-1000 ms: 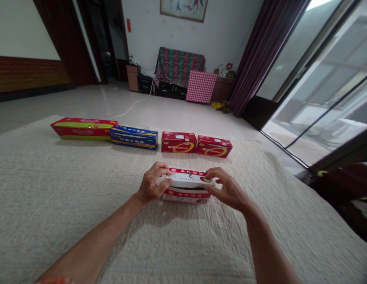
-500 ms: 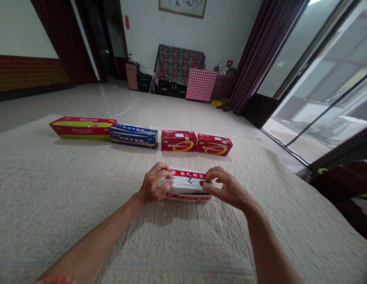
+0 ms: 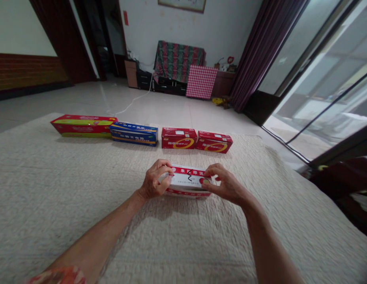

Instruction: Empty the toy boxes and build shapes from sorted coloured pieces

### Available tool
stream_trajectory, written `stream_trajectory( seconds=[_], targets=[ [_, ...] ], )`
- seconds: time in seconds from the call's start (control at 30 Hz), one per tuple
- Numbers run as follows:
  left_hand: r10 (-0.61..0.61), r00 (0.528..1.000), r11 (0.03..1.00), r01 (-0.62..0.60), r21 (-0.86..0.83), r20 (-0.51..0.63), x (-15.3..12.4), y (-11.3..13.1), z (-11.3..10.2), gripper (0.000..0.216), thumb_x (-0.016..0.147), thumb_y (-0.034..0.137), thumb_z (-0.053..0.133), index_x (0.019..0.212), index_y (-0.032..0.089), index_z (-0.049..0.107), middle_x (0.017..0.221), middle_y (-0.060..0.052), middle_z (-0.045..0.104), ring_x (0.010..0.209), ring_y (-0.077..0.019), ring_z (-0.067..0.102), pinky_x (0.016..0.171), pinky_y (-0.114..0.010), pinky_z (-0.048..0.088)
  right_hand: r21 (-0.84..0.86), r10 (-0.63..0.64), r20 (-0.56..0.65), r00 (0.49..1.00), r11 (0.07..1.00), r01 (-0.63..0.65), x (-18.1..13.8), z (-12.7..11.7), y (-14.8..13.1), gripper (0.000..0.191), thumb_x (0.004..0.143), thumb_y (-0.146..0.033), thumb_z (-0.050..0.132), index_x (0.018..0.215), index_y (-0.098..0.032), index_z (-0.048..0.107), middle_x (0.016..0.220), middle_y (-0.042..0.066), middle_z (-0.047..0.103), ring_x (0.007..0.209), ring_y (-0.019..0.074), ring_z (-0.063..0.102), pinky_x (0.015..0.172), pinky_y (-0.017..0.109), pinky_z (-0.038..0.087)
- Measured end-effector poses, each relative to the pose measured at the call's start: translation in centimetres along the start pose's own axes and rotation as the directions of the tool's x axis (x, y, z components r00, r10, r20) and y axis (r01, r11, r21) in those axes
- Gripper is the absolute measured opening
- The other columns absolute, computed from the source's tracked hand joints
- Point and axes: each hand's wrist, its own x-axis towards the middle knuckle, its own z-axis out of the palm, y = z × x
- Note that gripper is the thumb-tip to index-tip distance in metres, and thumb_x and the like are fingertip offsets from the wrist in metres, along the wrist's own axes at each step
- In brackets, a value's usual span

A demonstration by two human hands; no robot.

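A red-and-white cardboard box (image 3: 186, 182) with Chinese lettering and a black handwritten mark on top rests on the quilted cover in front of me. A dark slit runs along its near side under the top flap. My left hand (image 3: 156, 179) grips the left end, thumb near the front edge and fingers over the top. At the right end, my right hand (image 3: 226, 185) has its thumb and fingers bent round the corner of the box. Both palms hide the end faces.
Beyond the hands stand a red-and-green box (image 3: 84, 127), a blue box (image 3: 133, 135) and two red boxes (image 3: 179, 139) in a row on the pale quilted cover (image 3: 83, 189). Farther back are a cloth-draped cabinet (image 3: 179, 63), a purple curtain (image 3: 254, 51) and glass doors.
The top flap lies slightly lower at the near right, with the dark slit there narrower. My right thumb has shifted a little to the right. The view has tilted slightly down.
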Motion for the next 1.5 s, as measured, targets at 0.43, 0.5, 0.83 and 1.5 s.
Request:
stream_trajectory(
  seconds=[0.43,0.5,0.83,1.5],
  targets=[
    [-0.314,0.940,0.948,0.304,-0.090,-0.131,-1.7,0.9,1.3,0.031,0.082,0.028,0.050,0.107,0.017,0.064,0.115,-0.009,0.065,0.081,-0.0162,0.060,0.075,-0.031,0.051,0.150,0.110,-0.184,0.977,0.985,-0.083,-1.7,2.9,0.2,0.028,0.077,-0.036,0.067,0.100,-0.022,0.063,0.121,0.010,0.055,0.113,0.0252,0.055,0.087,0.041,0.052],
    [-0.389,0.910,0.920,0.377,-0.105,-0.142,-1.9,1.4,1.5,0.034,0.083,0.031,0.049,0.111,0.017,0.064,0.112,-0.009,0.067,0.082,-0.0171,0.061,0.076,-0.031,0.051,0.252,0.217,-0.242,0.946,0.955,-0.154,-2.1,4.0,0.4,0.034,0.077,-0.040,0.067,0.104,-0.021,0.061,0.119,0.011,0.057,0.113,0.0265,0.056,0.087,0.043,0.052],
    [-0.405,0.867,0.910,0.414,-0.032,-0.291,-6.0,4.5,-2.1,0.038,0.081,0.031,0.049,0.111,0.017,0.067,0.111,-0.008,0.069,0.084,-0.0178,0.062,0.078,-0.030,0.051,0.421,0.254,-0.320,0.913,0.901,-0.104,-5.2,8.3,-4.2,0.039,0.075,-0.046,0.064,0.107,-0.024,0.062,0.119,0.011,0.058,0.107,0.0276,0.058,0.080,0.042,0.055],
    [-0.507,0.772,0.854,0.510,-0.103,-0.383,-8.9,4.2,-4.6,0.042,0.084,0.040,0.052,0.117,0.017,0.066,0.115,-0.010,0.069,0.096,-0.0210,0.064,0.083,-0.031,0.051,0.530,0.115,-0.382,0.917,0.840,0.116,-6.5,13.1,-6.0,0.040,0.091,-0.048,0.052,0.125,-0.029,0.058,0.146,0.010,0.044,0.133,0.0284,0.044,0.089,0.039,0.054]
  ],
)
